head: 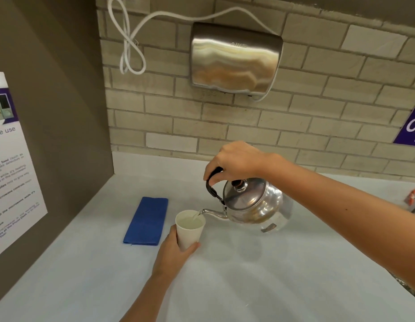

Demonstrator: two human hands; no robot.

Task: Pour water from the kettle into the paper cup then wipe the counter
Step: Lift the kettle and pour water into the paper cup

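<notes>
**Counter inventory: kettle tipped over paper cup, water running**

1. Paper cup (pixel 189 227): white, upright, lifted slightly or resting on the counter (which of the two could not be told). Held clear water, the level well up the inside wall. The left hand (pixel 172 253) was wrapped around its lower half, thumb on the near side and fingers behind.

2. Kettle (pixel 250 203): polished metal, round body, lid seated with a dark knob on top. Stood at 3 o'clock of the cup, tilted with its spout (pixel 212 212) down toward 9 o'clock. The spout tip sat just over the cup's rim, and a thin stream of water (pixel 196 214) fell from it into the cup. The right hand (pixel 234 162) was clenched around the black handle (pixel 212 184) from above.

3. Blue cloth (pixel 147 220): folded into a long rectangle, lying flat at 9 o'clock of the cup, near but apart from it.

4. Counter (pixel 248 275): pale, smooth surface bearing all of the above.

5. Wall fittings: a steel hand dryer (pixel 235 59) at 12 o'clock on the brick wall, with a looped white cord (pixel 129 43) to its 9 o'clock. A printed notice (pixel 9 159) hung on the side panel at far 9 o'clock.
</notes>
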